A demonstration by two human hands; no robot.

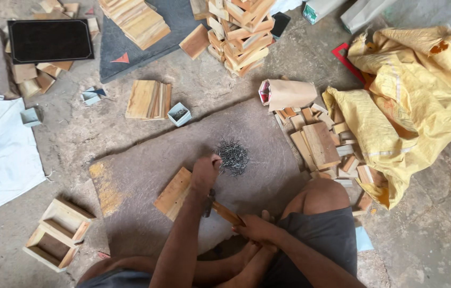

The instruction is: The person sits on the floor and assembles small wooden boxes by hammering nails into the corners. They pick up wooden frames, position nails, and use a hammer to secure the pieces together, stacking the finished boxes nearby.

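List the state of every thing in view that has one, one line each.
left hand: on the nail pile's edge, over the plank
right hand: gripping the hammer handle
hammer: held low, tilted
plank: flat on the slab
nail pile: loose heap
wooden boxes: open, empty
yellow sack: crumpled, open

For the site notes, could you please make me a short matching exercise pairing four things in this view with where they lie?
Things:
1. pile of nails
2. yellow sack
3. open wooden boxes
4. black tray

Places:
a. far right
b. top left
c. centre, just by the left hand
d. bottom left

Pairs: 1-c, 2-a, 3-d, 4-b
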